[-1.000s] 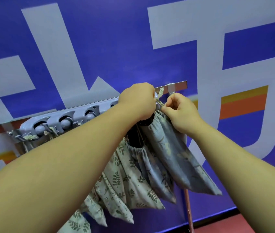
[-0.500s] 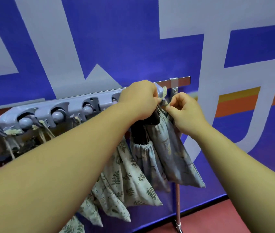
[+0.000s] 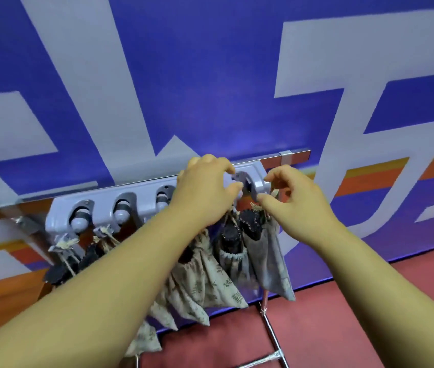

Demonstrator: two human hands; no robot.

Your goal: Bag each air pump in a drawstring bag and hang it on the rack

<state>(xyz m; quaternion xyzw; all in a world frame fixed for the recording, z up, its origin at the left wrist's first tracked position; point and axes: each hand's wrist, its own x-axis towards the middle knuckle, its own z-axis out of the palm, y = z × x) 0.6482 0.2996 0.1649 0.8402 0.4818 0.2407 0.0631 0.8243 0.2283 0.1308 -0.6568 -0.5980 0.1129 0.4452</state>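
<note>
A grey plastic rack (image 3: 104, 205) with round clips is fixed to a rail on the wall. Several drawstring bags hang from it. The rightmost one, a grey bag (image 3: 273, 258), hangs below the last clip with a black air pump (image 3: 253, 227) poking out of its mouth. My left hand (image 3: 207, 189) lies over the rack's top edge, thumb pointing at that clip. My right hand (image 3: 298, 200) is just right of the clip, forefinger and thumb apart, the thumb close to the bag's cord. Neither hand visibly grips anything. My left forearm hides part of the other bags.
A leaf-print bag (image 3: 205, 277) and another grey bag (image 3: 233, 261) hang left of the rightmost bag. The rail (image 3: 299, 154) ends right of the rack. Metal stand legs (image 3: 271, 330) run down to the red floor (image 3: 356, 301). A blue and white wall stands behind.
Both hands pinched the grey bag's cord at the last clip before. Now their fingers have come apart and the bag hangs straight down from the rack. The view has tilted down.
</note>
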